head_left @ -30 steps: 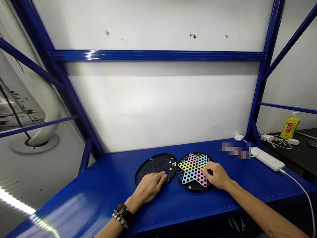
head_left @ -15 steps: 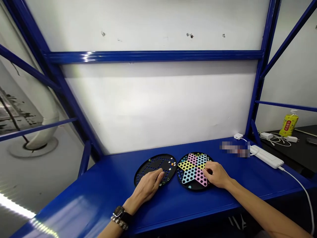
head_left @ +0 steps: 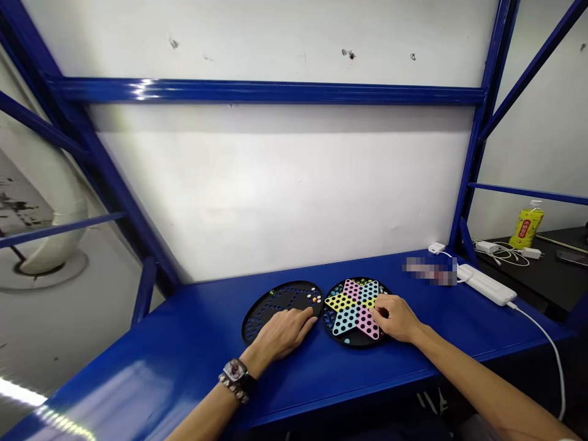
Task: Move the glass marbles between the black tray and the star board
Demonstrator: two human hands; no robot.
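A round black board [head_left: 294, 288] with star-patterned holes lies on the left, with a few white and orange marbles near its right rim. My left hand [head_left: 285, 331], a watch and bead bracelet on its wrist, rests palm down over its front right part, fingers stretched out. Beside it sits a round black tray [head_left: 362, 344] with marbles around its edge. On top lies a pink, yellow and light blue star-shaped Chinese checkers board [head_left: 351, 311]. My right hand [head_left: 394, 317] is closed at the star's right side, thumb and fingers pinched; what is between them is hidden.
Both boards are on a blue table [head_left: 184, 343] against a white wall. A white power strip [head_left: 487, 285] with a cable lies to the right, near a blurred-out item. Farther right, a yellow bottle [head_left: 526, 226] and white chargers stand on a black table.
My left hand has moved rightward and its fingers reach toward the left board's right rim. The right hand stays at the star board. The whole view has shifted slightly.
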